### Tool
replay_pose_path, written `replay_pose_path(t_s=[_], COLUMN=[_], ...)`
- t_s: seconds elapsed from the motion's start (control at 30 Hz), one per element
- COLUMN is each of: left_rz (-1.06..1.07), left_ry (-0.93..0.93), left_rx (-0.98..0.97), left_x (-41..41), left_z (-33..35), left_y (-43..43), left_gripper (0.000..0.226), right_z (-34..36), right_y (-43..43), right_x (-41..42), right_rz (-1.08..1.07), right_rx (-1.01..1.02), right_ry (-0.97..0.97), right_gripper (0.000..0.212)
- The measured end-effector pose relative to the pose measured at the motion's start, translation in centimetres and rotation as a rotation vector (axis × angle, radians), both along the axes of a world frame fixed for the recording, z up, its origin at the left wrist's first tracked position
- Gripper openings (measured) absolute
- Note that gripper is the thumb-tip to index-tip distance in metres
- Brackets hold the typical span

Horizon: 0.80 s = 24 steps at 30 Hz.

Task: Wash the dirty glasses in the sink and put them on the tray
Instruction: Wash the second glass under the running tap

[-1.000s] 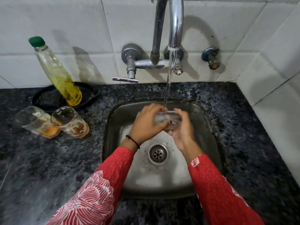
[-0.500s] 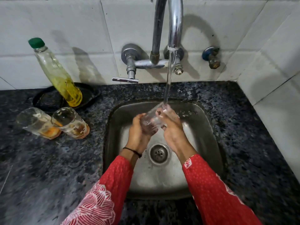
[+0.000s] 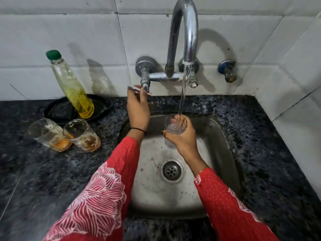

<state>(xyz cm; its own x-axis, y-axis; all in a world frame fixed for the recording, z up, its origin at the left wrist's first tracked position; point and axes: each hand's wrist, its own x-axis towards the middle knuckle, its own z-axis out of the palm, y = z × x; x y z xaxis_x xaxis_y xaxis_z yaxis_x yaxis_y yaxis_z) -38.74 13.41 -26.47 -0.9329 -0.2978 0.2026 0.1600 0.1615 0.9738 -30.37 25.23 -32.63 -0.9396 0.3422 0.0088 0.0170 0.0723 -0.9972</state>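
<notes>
A: What is at the far left of the dark counter (image 3: 260, 153)?

B: There are two dirty glasses. The outer dirty glass (image 3: 47, 134) and the inner dirty glass (image 3: 81, 135) stand side by side, and each has orange residue at the bottom. Just behind them is the black tray (image 3: 57, 112). A bottle (image 3: 72, 86) with a green cap and yellow liquid stands on the tray.

A: And the hands, are they together?

B: No, they are apart. The left hand (image 3: 138, 108) reaches up to the wall, and its fingers hold the tap lever (image 3: 132, 87). It wears a thin black band at the wrist.

A: Where is the glass that the person washes?

B: To the right of that hand, water (image 3: 182, 96) runs from the curved tap (image 3: 185, 32) straight into the clear glass (image 3: 174, 126). The right hand (image 3: 183, 142) grips this glass from the side and holds it upright over the steel sink (image 3: 220, 140), above the drain (image 3: 172, 170). Some water is already inside the glass.

A: Anything further right?

B: Only a small blue valve (image 3: 227, 70) on the white tiles.
</notes>
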Motion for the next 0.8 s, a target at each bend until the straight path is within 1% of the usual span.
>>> replay_pose_path(t_s=[0.07,0.1,0.17,0.23,0.27,0.3,0.33,0.37,0.4,0.47,0.5,0.53,0.57,0.63,0.73,0.8], left_rz=[0.024,0.025,0.013,-0.021,-0.048,-0.081,-0.136,-0.218,-0.319,-0.527,-0.611,-0.668,-0.712,-0.755,-0.682,-0.596], left_ry=[0.133,0.154,0.129,0.125,0.119,0.099,0.06,0.012,-0.029,-0.071,-0.084,-0.102,-0.129,-0.192,-0.306,-0.315], left_rx=[-0.381,-0.51,-0.63,-0.659,-0.65,-0.621,-0.575,-0.532,-0.507,-0.503,-0.502,-0.485,-0.446,-0.321,-0.109,-0.052], left_x=[-0.1,-0.2,-0.2,-0.1,0.3,1.1,2.1,3.4,4.8,7.6,9.0,10.5,11.6,13.5,15.1,15.8], left_z=[-0.1,0.1,0.8,0.9,0.4,-0.2,-1.2,-2.5,-3.8,-6.4,-7.0,-7.2,-7.1,-6.3,-5.4,-4.4], left_y=[-0.3,-0.6,-1.1,-1.6,-1.7,-1.9,-2.0,-2.4,-2.8,-3.7,-4.0,-4.3,-4.5,-4.6,-5.4,-6.0], left_gripper=[0.02,0.02,0.022,0.026,0.035,0.047,0.057,0.063,0.064,0.059,0.058,0.059,0.06,0.063,0.066,0.062], right_z=[0.2,0.3,0.8,1.4,1.6,1.5,1.3,0.9,0.7,0.5,0.5,0.4,0.3,0.5,1.3,2.0], right_y=[-0.2,-0.4,-0.6,-0.7,-0.7,-0.8,-0.9,-1.2,-1.6,-2.3,-2.6,-2.8,-3.0,-3.6,-4.7,-5.6], right_x=[0.0,0.0,0.3,0.8,1.1,1.4,1.8,2.2,2.7,3.7,4.0,4.5,4.9,5.8,6.9,7.4], right_rz=[-0.002,-0.007,-0.033,-0.069,-0.091,-0.116,-0.149,-0.196,-0.234,-0.247,-0.239,-0.234,-0.232,-0.166,-0.06,-0.05], right_rx=[-0.012,-0.019,-0.017,-0.056,-0.096,-0.154,-0.237,-0.364,-0.521,-0.838,-0.93,-0.968,-0.976,-0.916,-0.775,-0.693], right_ry=[-0.002,0.0,0.019,0.043,0.03,-0.006,-0.058,-0.145,-0.249,-0.44,-0.499,-0.544,-0.579,-0.619,-0.649,-0.608], right_gripper=[0.06,0.06,0.06,0.06,0.058,0.052,0.041,0.032,0.031,0.041,0.044,0.046,0.045,0.045,0.044,0.042])
